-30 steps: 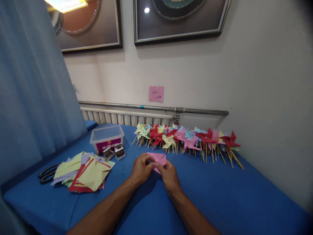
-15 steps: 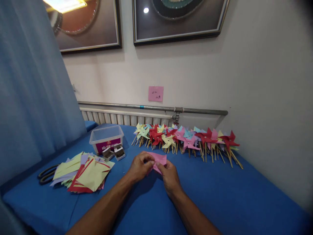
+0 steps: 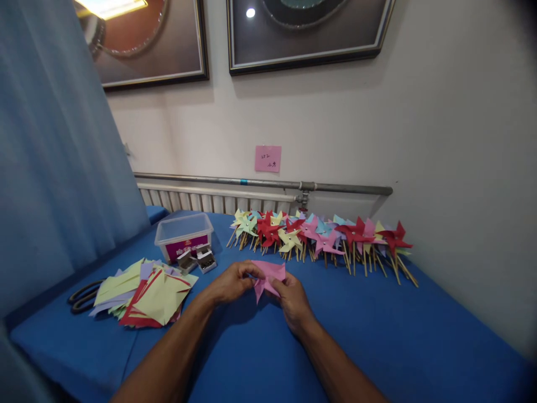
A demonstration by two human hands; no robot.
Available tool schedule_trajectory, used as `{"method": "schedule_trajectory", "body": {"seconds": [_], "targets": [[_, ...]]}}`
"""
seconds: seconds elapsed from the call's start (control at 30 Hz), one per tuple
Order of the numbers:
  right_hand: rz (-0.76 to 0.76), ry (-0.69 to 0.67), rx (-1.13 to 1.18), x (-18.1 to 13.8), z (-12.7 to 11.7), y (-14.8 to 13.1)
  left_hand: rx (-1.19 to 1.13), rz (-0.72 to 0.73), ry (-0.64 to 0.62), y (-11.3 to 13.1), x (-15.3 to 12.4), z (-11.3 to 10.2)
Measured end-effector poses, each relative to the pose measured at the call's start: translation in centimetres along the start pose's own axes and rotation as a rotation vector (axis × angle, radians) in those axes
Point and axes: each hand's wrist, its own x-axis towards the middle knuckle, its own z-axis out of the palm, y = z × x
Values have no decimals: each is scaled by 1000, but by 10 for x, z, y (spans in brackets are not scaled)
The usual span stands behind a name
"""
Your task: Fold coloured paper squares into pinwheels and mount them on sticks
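A pink paper square [image 3: 268,276], partly folded, is held just above the blue table [image 3: 377,336] between both my hands. My left hand [image 3: 229,282] pinches its left side with closed fingers. My right hand [image 3: 292,298] grips its lower right side, fingers curled. A pink flap hangs down between the two hands.
A row of several finished paper pinwheels [image 3: 319,238] on wooden sticks lies along the wall. A stack of cut coloured papers [image 3: 145,291] lies at the left, with black scissors [image 3: 81,296] beyond it. A clear plastic box [image 3: 184,235] and small pin boxes [image 3: 197,260] stand behind the stack.
Both hands have shifted slightly left and nearer while working the pink paper; a flap now hangs down between them and the paper looks more folded.
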Motion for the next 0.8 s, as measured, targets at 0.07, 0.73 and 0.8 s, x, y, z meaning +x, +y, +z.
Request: {"method": "schedule_trajectory", "body": {"seconds": [0.07, 0.73, 0.8], "targets": [[19, -21, 3, -3, 1, -3, -5, -8, 0, 2, -1, -3], [-184, -60, -279, 4, -4, 8, 46, -25, 254, -1, 4, 29], [-181, -64, -280, 4, -2, 7, 67, -24, 262, 2, 4, 29]]}}
